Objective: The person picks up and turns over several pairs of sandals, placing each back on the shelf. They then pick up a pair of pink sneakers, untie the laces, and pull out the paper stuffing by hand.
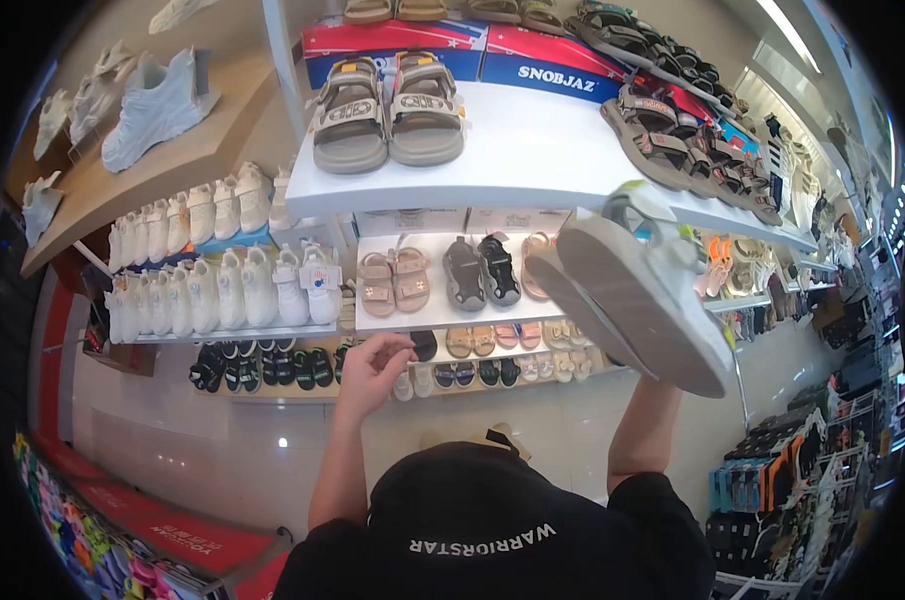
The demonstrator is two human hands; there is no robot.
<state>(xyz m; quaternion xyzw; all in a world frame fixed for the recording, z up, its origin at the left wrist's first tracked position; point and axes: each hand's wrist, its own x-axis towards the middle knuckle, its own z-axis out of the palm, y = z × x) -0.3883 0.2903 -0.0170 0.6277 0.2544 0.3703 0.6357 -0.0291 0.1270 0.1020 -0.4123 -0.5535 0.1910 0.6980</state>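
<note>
My right hand is hidden behind a pair of sandals (643,290), raised over the right side of the shelves. Their pale grey soles face me, and white and lime-green straps show at the upper edge. My left hand (373,372) is lower, in front of the shelves, with its fingers curled in and the thumb near the index finger. A dark rounded thing (425,345) shows right at its fingertips; I cannot tell whether the hand holds it. On the white upper shelf (533,150), a pair of grey-beige sandals (390,115) stands upright.
Blue and red shoe boxes (553,65) line the upper shelf's back. Strappy sandals (673,150) fill its right side. White sneakers (223,290) stand in rows at left. Lower shelves carry small sandals (395,282). Racks of goods (783,460) stand at right, a red-sided bin (183,530) at lower left.
</note>
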